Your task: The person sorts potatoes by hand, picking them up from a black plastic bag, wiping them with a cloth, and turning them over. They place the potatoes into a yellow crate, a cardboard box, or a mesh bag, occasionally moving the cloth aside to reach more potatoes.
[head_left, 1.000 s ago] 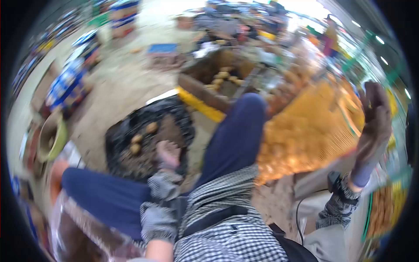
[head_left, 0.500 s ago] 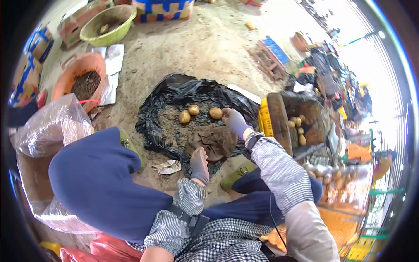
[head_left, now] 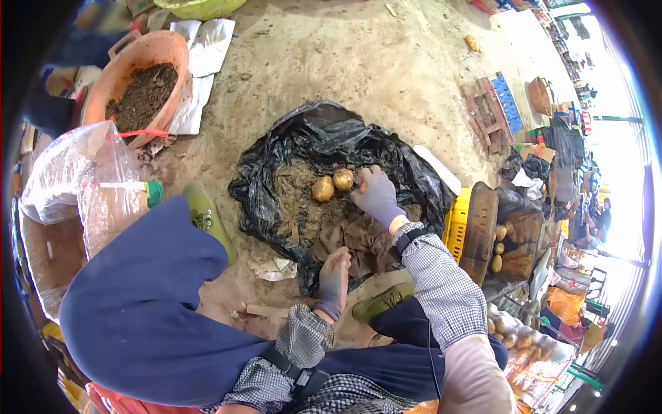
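Two round brown potatoes (head_left: 332,184) lie side by side on loose soil (head_left: 293,207) inside a spread black plastic bag (head_left: 321,124). My right hand (head_left: 378,196), in a grey fingerless-looking glove, is just right of them with its fingers curled down. Whatever is in its grip is hidden beneath the hand. My left hand (head_left: 334,283), gloved alike, rests at the near edge of the bag, fingers stretched out, nothing seen in it. Between the hands is crumpled dark brown paper or film (head_left: 358,241).
On the right, a dark-lined crate (head_left: 479,234) holds several potatoes, beside a yellow crate (head_left: 458,224). An orange tub (head_left: 176,76) of soil stands at upper left. A plastic-lined box (head_left: 52,241) is at left. One potato (head_left: 472,43) lies on the far floor.
The view has shifted, moving the bag rightward in frame. My right hand now covers the spot where a third potato showed. My left hand stays at the bag's near edge.
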`<state>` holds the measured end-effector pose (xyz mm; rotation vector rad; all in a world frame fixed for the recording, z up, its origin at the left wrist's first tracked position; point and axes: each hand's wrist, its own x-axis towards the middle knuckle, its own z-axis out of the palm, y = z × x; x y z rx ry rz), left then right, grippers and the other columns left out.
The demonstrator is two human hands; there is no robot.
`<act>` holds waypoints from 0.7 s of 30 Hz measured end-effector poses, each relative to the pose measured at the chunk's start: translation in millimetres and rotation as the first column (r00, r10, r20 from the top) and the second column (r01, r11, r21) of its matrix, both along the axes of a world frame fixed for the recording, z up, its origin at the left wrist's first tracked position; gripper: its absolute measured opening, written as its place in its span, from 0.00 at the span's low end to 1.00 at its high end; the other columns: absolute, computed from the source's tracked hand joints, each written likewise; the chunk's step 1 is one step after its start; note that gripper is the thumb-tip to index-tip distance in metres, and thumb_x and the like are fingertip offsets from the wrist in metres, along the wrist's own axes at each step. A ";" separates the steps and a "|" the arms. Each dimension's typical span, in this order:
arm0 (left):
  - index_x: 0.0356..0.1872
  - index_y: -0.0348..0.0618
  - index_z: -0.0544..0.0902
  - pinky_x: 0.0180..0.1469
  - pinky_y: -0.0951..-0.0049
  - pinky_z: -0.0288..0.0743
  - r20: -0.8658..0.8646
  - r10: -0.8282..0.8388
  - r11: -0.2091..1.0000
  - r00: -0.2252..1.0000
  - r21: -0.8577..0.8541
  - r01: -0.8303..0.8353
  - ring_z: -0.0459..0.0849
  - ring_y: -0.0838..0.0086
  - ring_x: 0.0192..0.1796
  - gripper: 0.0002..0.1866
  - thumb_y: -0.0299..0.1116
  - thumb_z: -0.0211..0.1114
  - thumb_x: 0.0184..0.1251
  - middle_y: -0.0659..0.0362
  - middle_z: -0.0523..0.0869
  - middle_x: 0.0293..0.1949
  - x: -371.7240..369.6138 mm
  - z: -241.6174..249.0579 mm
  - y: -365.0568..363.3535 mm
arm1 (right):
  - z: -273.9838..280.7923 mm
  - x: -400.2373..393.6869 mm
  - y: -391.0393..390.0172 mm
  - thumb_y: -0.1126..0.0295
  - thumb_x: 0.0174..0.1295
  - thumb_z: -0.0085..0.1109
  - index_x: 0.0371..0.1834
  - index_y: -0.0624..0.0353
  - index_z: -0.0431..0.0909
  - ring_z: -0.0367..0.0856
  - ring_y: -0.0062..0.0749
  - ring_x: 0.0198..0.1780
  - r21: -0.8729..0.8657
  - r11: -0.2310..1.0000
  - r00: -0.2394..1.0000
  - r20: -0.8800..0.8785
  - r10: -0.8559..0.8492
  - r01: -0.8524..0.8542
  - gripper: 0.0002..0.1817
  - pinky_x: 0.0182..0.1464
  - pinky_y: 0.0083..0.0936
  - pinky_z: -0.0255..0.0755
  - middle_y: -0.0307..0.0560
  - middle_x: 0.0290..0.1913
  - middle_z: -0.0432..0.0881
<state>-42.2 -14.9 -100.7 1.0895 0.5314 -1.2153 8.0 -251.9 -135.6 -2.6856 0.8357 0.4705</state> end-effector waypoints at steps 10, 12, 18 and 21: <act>0.58 0.36 0.78 0.55 0.80 0.73 -0.011 0.130 0.992 0.991 -0.002 -0.130 0.79 0.78 0.51 0.16 0.32 0.60 0.75 0.61 0.81 0.52 -3.3 -3.5 -2.3 | -60.8 3.2 15.2 0.68 0.60 0.65 0.68 0.50 0.67 0.83 0.47 0.49 0.477 0.858 0.881 0.301 -0.366 0.193 0.31 0.51 0.38 0.80 0.53 0.54 0.78; 0.58 0.35 0.78 0.56 0.79 0.73 -0.021 0.140 0.990 0.990 -0.023 -0.140 0.79 0.78 0.52 0.16 0.31 0.59 0.75 0.60 0.81 0.52 -2.2 -2.5 -5.3 | -60.0 -6.3 6.7 0.65 0.68 0.60 0.62 0.59 0.70 0.85 0.40 0.49 0.954 0.243 0.579 0.099 -0.810 0.176 0.21 0.50 0.32 0.82 0.51 0.51 0.82; 0.62 0.43 0.77 0.57 0.71 0.72 0.043 0.022 1.000 0.999 -0.018 -0.021 0.80 0.72 0.55 0.22 0.45 0.60 0.75 0.57 0.81 0.56 -2.1 -3.7 -5.9 | 13.8 -24.0 26.5 0.55 0.64 0.65 0.58 0.59 0.75 0.86 0.46 0.48 0.773 -0.620 0.479 -0.498 -0.723 -0.133 0.25 0.49 0.44 0.84 0.53 0.51 0.83; 0.61 0.43 0.78 0.56 0.73 0.73 0.031 0.050 0.999 0.998 -0.022 -0.049 0.81 0.74 0.53 0.21 0.44 0.61 0.75 0.59 0.82 0.53 -4.0 -4.6 -3.0 | 4.2 -20.6 32.0 0.52 0.64 0.66 0.58 0.58 0.74 0.87 0.47 0.46 0.713 -0.683 0.416 -0.580 -0.701 -0.158 0.27 0.46 0.45 0.85 0.53 0.50 0.83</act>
